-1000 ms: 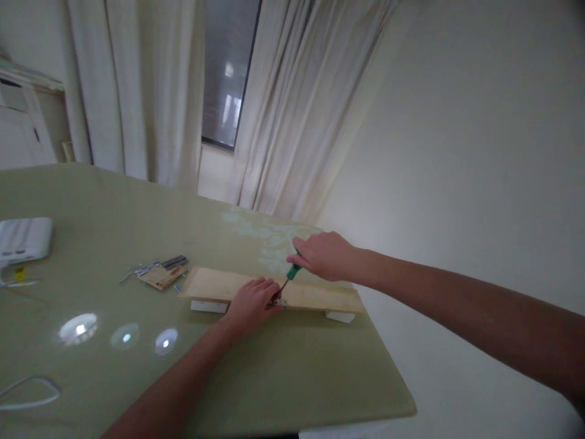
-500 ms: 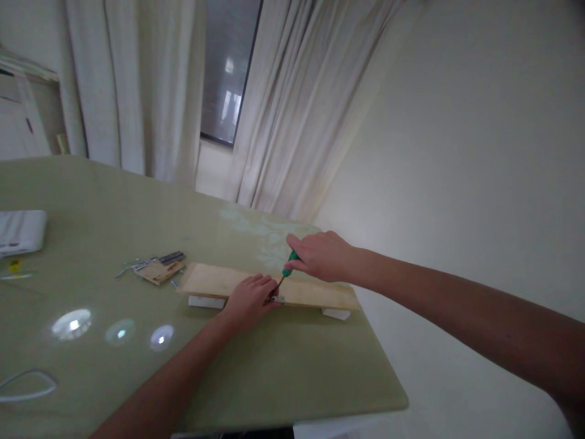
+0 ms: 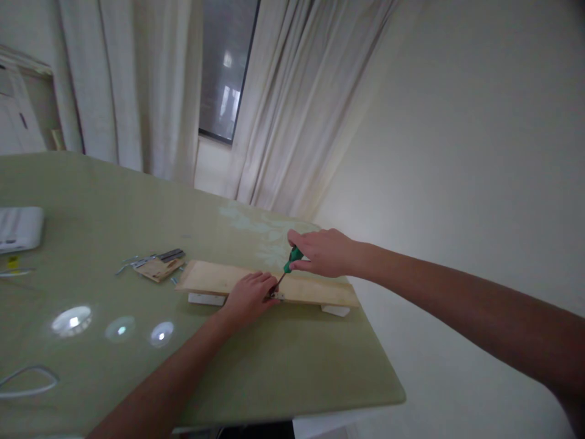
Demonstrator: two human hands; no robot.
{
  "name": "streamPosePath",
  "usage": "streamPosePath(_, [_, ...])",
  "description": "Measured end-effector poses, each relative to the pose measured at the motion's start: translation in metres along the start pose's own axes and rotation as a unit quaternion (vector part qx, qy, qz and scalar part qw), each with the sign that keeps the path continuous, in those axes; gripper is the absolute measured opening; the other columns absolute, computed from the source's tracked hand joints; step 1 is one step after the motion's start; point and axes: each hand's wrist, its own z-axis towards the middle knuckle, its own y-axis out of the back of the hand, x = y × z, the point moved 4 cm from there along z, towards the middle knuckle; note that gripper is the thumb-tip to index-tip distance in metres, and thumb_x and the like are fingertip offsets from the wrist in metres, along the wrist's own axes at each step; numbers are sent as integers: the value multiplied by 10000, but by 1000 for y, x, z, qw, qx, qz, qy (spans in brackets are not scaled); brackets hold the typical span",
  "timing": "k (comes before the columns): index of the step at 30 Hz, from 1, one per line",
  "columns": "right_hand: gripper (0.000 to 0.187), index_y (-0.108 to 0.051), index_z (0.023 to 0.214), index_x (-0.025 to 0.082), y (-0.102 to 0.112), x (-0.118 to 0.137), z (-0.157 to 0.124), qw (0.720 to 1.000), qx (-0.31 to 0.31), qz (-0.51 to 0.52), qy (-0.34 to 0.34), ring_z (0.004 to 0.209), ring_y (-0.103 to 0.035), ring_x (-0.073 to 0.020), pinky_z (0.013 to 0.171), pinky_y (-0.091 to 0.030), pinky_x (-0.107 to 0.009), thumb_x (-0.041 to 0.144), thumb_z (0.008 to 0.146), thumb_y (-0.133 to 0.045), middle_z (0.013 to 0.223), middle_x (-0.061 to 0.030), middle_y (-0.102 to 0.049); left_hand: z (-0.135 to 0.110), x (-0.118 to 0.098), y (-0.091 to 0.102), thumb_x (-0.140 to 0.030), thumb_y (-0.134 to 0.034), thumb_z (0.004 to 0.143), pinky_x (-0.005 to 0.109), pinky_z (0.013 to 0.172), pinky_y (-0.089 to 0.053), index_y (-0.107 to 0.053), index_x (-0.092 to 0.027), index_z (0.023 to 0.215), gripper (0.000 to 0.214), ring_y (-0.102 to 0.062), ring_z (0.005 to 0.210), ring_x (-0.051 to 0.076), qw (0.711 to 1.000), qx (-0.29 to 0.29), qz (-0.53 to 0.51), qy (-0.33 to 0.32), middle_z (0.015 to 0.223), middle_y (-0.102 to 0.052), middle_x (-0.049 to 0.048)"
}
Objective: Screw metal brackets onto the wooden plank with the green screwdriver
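Raised slightly, right fingers clamp the green screwdriver; left fingers press flat on the pale wooden plank.

Dim, soft focus, lamp glare on table, edges seemingly warped

Surroundings: green table, curtained window behind.
Left of the left hand, near it: small wooden offcut, dark metal strip lying on its far edge, loose silvery hardware just beside; pieces too small to identify. Well to the left, at the frame edge: white box, yellow bit just in front. Left of that forearm: three lamp reflections in the tabletop, white cord loop. Beyond the right hand: pale floral print, cream curtains; plain wall to its right.
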Motion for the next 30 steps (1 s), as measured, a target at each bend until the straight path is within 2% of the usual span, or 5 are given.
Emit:
streamPosePath(5, [285,-578,1229,233,6,-3,-1,999,-9,10,53,1008,-733,-252,651,-429,-286,431,1025,-583,1233,-101,-744,1,-2,3,-321,-753,924,358,872,-444,-640,-224,981,160,-635,1004,252,1000,12,5,8,1026,-719,41])
streamPosePath(10, [565,-685,1061,186,2,4,4,999,-7,-44,-18,959,-751,-320,707,-473,-350,635,1074,-342,1007,-166,-781,0,-1,2,-338,-744,930,366,881,-450,-677,-226,952,132,-634,1018,261,1000,15,9,-4,1019,-709,49])
streamPosePath(20, [258,-552,1246,261,11,6,-5,995,-32,64,70,1062,-711,-247,709,-442,-290,394,1028,-592,1234,-80,-733,0,0,3,-330,-744,926,355,868,-450,-687,-234,933,112,-641,1003,249,1000,10,-19,2,983,-701,36])
streamPosePath(26, [618,-672,1094,181,-3,2,1,998,-21,-25,-60,978,-748,-338,724,-474,-360,680,1063,-309,988,-179,-783,0,0,4,-325,-748,926,362,878,-456,-697,-227,944,112,-642,1013,255,1000,16,-16,8,1002,-709,41])
streamPosePath(30, [474,-572,1265,204,-6,-1,-6,1000,-21,7,-6,972,-743,-307,676,-452,-334,610,1051,-452,1153,-139,-767,1,-2,5,-336,-756,923,362,869,-458,-700,-226,940,125,-645,1000,254,1000,18,-12,11,996,-709,41])
